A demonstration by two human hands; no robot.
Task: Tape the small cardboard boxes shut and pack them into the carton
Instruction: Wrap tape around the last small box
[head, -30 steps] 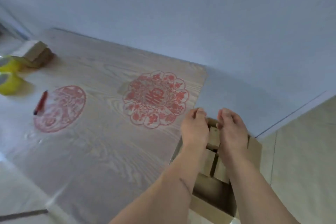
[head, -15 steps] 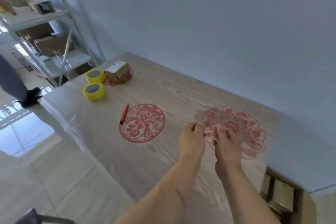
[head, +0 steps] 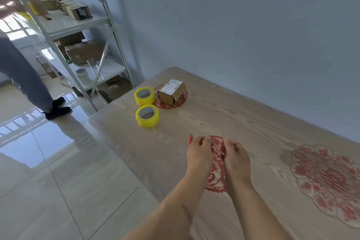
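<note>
Step in hand, as judged: between boxes. Both hands hover close together over the table (head: 243, 122), above a red paper-cut decal (head: 215, 171). The left hand (head: 198, 154) has its fingers loosely curled and grips nothing visible; the right hand (head: 236, 155) likewise, fingers curled, empty as far as the view shows. Whether a scrap of tape sits between the fingertips cannot be told.

The task's remaining item, one small cardboard box (head: 171, 91), stands at the far end of the table on another red decal (head: 182, 101), well apart from both hands. Its near end flap looks unsealed. The carton is out of view.

Next move, as judged: reach forward for the box and a tape roll.

Count:
- small cardboard boxes on table: one
- yellow tape rolls: two, the far roll (head: 144, 95) just beside the box, the near roll (head: 147, 116) in front of it
- red pen (head: 190, 139): one, partly hidden behind the left hand
- red decals: three
</note>
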